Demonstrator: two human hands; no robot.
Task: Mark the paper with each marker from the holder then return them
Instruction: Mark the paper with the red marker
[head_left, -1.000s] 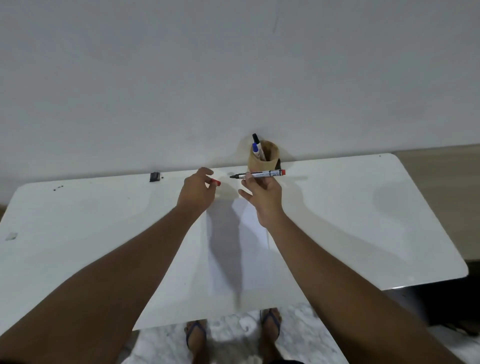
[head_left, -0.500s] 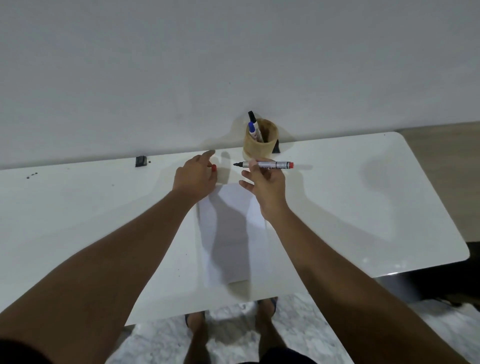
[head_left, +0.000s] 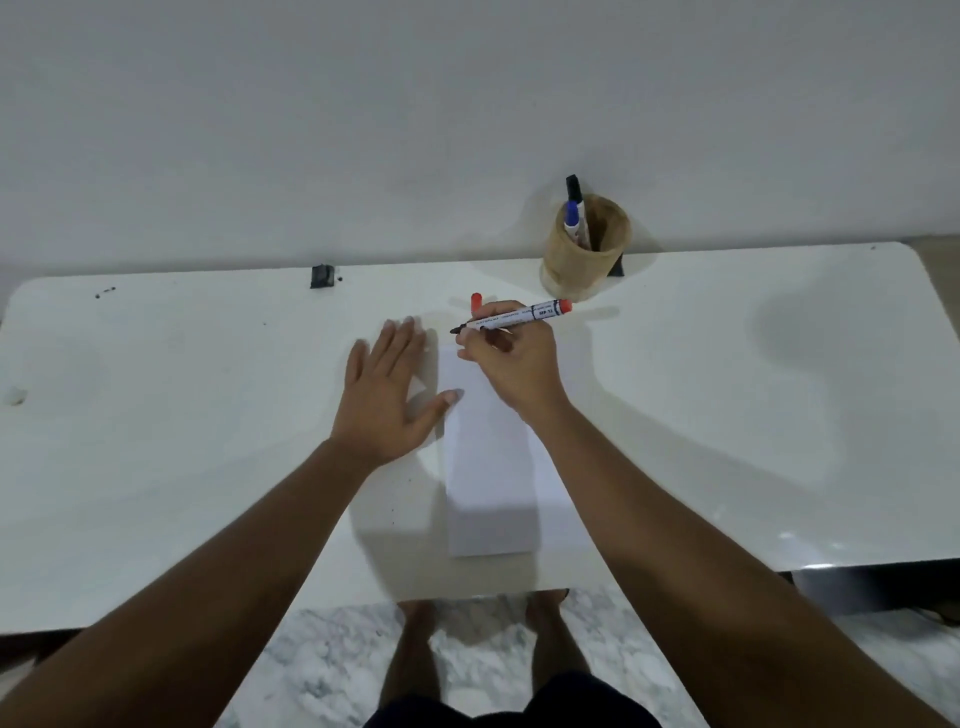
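nearest us the paper (head_left: 491, 467) lies flat on the table (head_left: 727, 415), thin and prone to slide. our left hand (head_left: 384, 395) is spread flat and empty at its edge. our right hand (head_left: 511, 358) pinches the light, stiff uncapped marker (head_left: 511, 317) mid-barrel. its red cap (head_left: 476, 301) and the holder (head_left: 586, 244) sit beyond.

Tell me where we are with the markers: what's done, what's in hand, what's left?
Done: the red marker is out of the holder and uncapped; its red cap lies on the table. In hand: the right hand holds it over the paper, the left hand flat beside it. No mark visible. Left: marking, then the blue marker and black marker, returning all.
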